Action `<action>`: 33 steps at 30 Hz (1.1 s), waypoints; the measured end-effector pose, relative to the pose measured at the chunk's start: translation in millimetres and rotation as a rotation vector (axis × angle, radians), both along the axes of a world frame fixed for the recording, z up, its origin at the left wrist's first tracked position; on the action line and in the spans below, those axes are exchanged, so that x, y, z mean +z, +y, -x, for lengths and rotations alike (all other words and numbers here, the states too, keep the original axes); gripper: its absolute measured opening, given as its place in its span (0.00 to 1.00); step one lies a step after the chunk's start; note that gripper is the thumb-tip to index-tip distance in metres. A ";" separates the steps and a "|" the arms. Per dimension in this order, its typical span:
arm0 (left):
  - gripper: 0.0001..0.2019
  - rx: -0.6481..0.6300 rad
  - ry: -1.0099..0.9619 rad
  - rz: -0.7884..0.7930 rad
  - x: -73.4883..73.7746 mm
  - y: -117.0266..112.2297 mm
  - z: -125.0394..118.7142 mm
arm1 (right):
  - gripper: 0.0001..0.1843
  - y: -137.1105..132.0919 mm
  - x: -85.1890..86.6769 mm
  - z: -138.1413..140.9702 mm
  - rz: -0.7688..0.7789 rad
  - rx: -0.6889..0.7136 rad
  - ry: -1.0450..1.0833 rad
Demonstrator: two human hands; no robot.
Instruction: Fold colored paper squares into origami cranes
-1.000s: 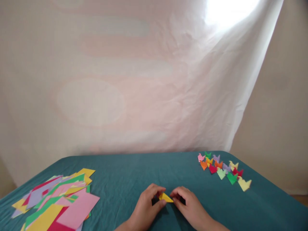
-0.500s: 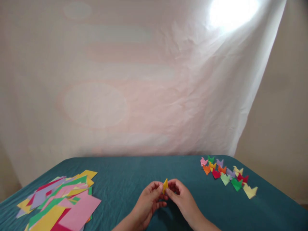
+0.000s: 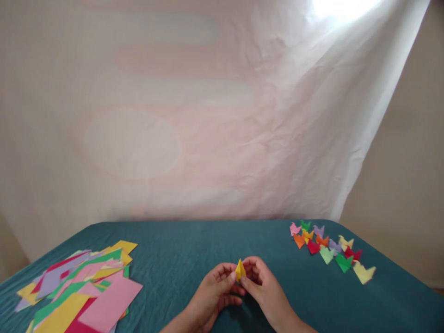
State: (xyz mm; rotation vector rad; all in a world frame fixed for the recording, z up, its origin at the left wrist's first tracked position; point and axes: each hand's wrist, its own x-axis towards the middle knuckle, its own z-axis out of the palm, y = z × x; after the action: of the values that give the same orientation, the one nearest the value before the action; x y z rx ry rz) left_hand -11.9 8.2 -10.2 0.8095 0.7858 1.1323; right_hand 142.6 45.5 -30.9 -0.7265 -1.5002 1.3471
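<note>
A small folded piece of yellow paper (image 3: 240, 270), pointed at its top, is held up between my two hands above the table. My left hand (image 3: 222, 287) pinches its left side between thumb and fingers. On its right side, the thumb and fingers of my right hand (image 3: 261, 282) are closed on it too. Its lower part is partly hidden by my fingertips.
Loose coloured paper sheets (image 3: 86, 286) lie in a spread pile at the left of the dark green tablecloth (image 3: 180, 249). Several folded paper birds (image 3: 326, 255) stand in rows at the right. A pale cloth (image 3: 208, 138) hangs behind the table.
The yellow folded paper has turned slightly and shows a wider face between my fingers. Both hands stay closed on it. The whole view has shifted a little.
</note>
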 end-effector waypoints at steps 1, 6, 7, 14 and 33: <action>0.13 -0.002 -0.004 0.006 0.4 0.1 0.3 | 0.15 0.2 -0.3 -0.1 0.015 0.013 0.016; 0.13 -0.017 -0.017 0.021 2.0 0.1 0.4 | 0.14 -0.5 0.5 -0.1 0.097 0.031 0.056; 0.14 -0.018 -0.015 0.017 2.0 0.0 0.3 | 0.13 -0.9 1.1 -0.1 0.117 0.029 0.063; 0.14 -0.010 -0.039 0.008 -1.5 1.4 2.5 | 0.11 -3.0 7.1 -0.5 0.216 0.068 0.150; 0.18 0.023 0.102 -0.049 -4.8 -0.8 -2.7 | 0.11 2.0 -2.6 -1.1 0.278 0.063 0.204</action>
State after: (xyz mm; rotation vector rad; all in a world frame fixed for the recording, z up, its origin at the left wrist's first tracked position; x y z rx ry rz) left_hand -9.2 7.3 -15.0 0.9067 0.8562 1.1416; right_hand 143.7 47.5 -33.4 -0.6944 -1.1967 1.6473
